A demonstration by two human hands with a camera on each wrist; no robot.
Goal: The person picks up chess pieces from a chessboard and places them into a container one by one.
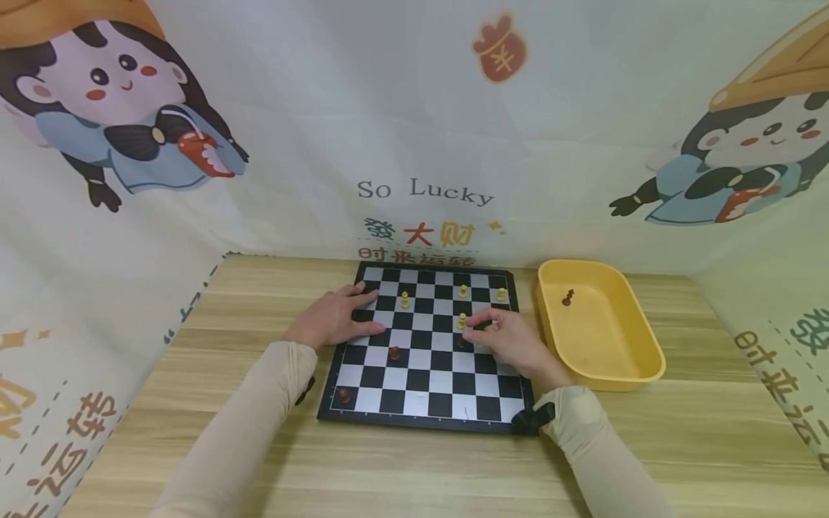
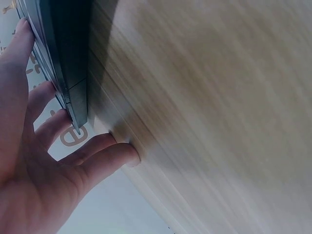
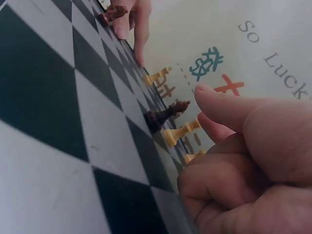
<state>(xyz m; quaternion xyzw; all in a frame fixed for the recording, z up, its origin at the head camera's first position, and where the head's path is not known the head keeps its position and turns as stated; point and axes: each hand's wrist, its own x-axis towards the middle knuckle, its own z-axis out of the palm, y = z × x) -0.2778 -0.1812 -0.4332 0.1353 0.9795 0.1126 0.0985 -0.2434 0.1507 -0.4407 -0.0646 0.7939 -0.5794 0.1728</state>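
Chessboard on a pale wood table, both hands over it

White cloth (image 1: 311, 86), printed with cartoon figures and "So Lucky", hangs around a wood-grain table (image 1: 414, 475). The checkered board (image 1: 419, 379) lies near the back, four yellow and three dark pieces on it; a yellow tray (image 1: 599, 338) stands just to its right, holding a dark figure (image 1: 568, 297).

The left hand (image 1: 333, 316) lies across the board's left edge, fingers and thumb spread apart. The right hand (image 1: 508, 344) reaches over the right half, thumb and forefinger apart beside a yellow pawn-like piece (image 1: 462, 321) and a dark piece (image 1: 462, 342) in front of it; whether they touch either is unclear.

From the head the dark piece blurs into its square. The right wrist view partly hides the forefinger behind the thumb. The left wrist view cuts off the board, showing mainly its side. Both sleeves run out of frame.
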